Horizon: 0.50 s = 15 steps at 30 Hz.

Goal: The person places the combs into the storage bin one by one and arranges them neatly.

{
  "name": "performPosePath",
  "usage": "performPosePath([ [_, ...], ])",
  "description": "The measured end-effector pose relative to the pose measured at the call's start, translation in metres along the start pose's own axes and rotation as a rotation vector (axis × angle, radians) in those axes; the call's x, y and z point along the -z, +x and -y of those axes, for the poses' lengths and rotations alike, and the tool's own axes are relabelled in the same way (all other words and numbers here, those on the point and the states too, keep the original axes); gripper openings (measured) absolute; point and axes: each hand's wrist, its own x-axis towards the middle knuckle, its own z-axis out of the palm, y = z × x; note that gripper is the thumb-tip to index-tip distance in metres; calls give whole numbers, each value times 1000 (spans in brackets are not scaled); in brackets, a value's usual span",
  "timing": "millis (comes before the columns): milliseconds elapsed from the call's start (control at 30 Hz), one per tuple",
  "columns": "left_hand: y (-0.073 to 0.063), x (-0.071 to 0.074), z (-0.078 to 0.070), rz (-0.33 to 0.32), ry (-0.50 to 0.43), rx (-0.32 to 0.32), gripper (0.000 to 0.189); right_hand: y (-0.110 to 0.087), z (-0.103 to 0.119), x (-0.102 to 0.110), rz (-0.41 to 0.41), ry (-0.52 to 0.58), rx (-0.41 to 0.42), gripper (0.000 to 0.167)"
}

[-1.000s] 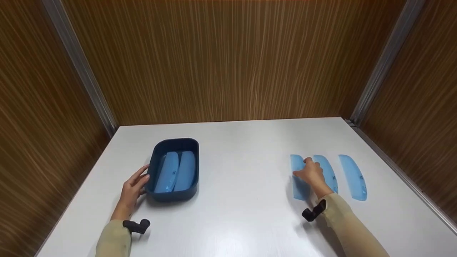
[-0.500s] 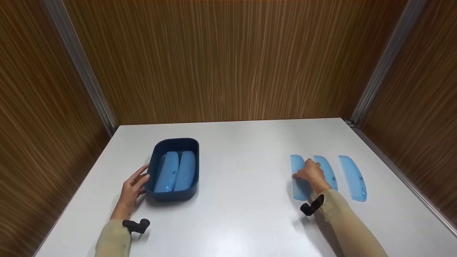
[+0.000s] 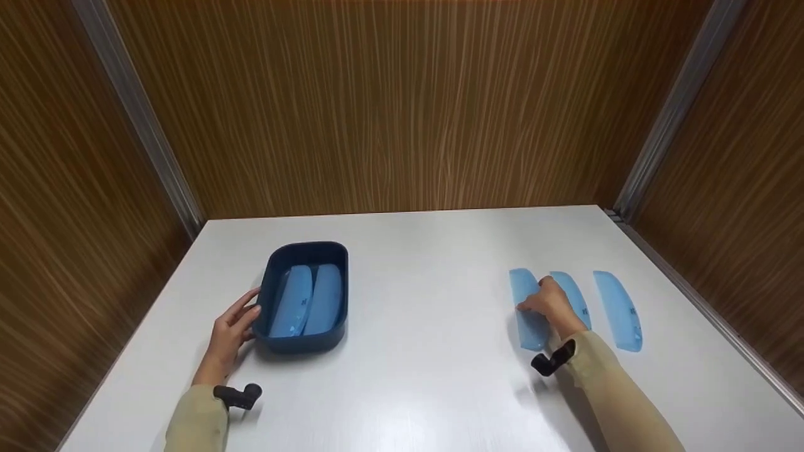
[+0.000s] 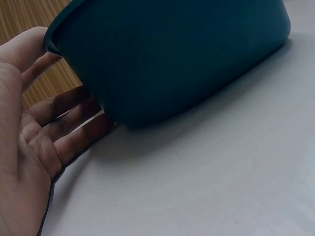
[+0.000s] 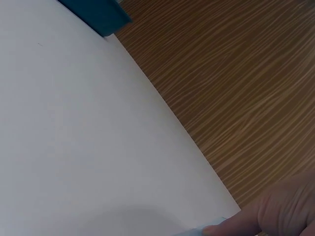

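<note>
A dark blue bin (image 3: 303, 344) stands left of the table's middle, with two light blue, half-moon-shaped pieces (image 3: 325, 300) side by side inside. My left hand (image 3: 227, 333) is at the bin's left side; in the left wrist view its fingers (image 4: 81, 135) rest against the outer wall, near the rim and lower down. On the right, my right hand (image 3: 553, 307) pinches the leftmost half-moon-shaped piece (image 3: 524, 285), which is partly hidden under it. In the right wrist view only that piece's pale edge (image 5: 189, 232) shows beside a finger.
Two more half-moon-shaped pieces lie to the right, one partly behind my right hand (image 3: 570, 292) and one farther out (image 3: 619, 311), both with small dark marks. Wood-grain panels (image 3: 402, 107) enclose the white table (image 3: 427, 270) at the back and sides.
The leftmost piece has shifted and tilted slightly under my right hand, its upper end lifting a little. The left hand and bin stay in place.
</note>
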Motion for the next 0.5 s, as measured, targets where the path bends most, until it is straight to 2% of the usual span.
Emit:
performPosePath([
  [233, 0, 1, 1, 3, 16, -14, 54, 0, -5, 9, 71, 122, -44, 69],
  [500, -1, 1, -1, -9, 15, -11, 52, 0, -9, 11, 112, 271, -82, 69],
])
